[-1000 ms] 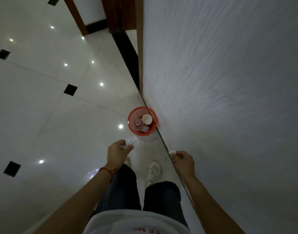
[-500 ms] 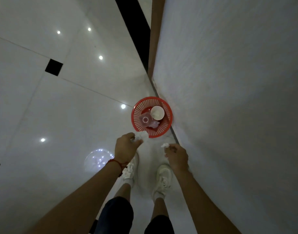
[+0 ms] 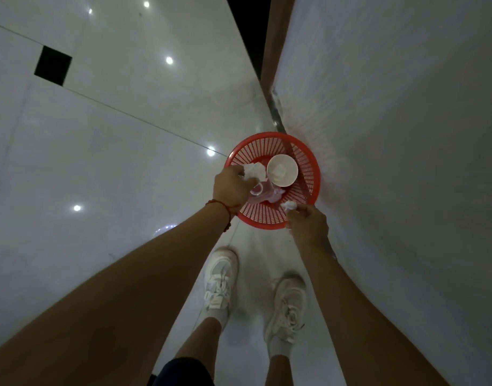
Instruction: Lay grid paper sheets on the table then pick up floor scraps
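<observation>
A red plastic mesh wastebasket point(image 3: 308, 162) stands on the floor against the wall. My left hand point(image 3: 231, 188) is over its left side and holds a crumpled white paper scrap point(image 3: 253, 170) above the opening. My right hand point(image 3: 308, 224) is at the basket's near rim and pinches a smaller white paper scrap point(image 3: 290, 205) between its fingertips. Inside the basket lie a white paper cup point(image 3: 282, 170) and a clear plastic cup point(image 3: 260, 190) with other litter.
A white textured wall point(image 3: 392, 135) runs along the right, with a brown door frame point(image 3: 271, 37) further ahead. Glossy white floor tiles point(image 3: 113, 162) with black insets spread to the left. My two white sneakers point(image 3: 219, 282) stand just short of the basket.
I have stepped up to the basket, and both hands have moved forward from short of it to over its opening, each still holding its paper scrap.
</observation>
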